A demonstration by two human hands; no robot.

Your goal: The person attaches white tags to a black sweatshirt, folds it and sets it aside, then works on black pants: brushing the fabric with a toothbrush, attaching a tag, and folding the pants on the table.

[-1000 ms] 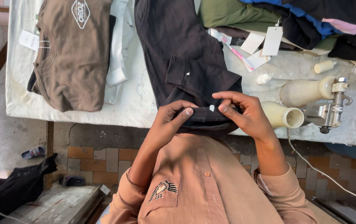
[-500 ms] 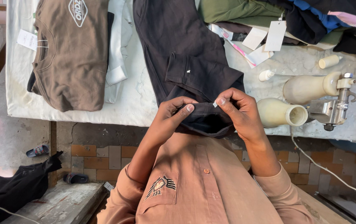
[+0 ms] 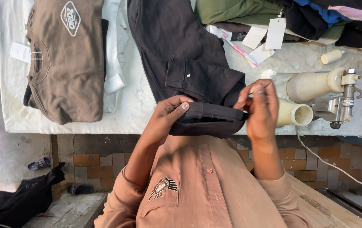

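Both hands (image 3: 214, 112) pinch black garment (image 3: 189, 67) below white tags (image 3: 269, 36)

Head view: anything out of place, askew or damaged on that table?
Nothing looks damaged or spilled. Loose paper tags lie scattered at odd angles by the heap of clothes. The dark garment hangs over the table edge, its hem held between the left hand and right hand. The brown shirt lies flat.
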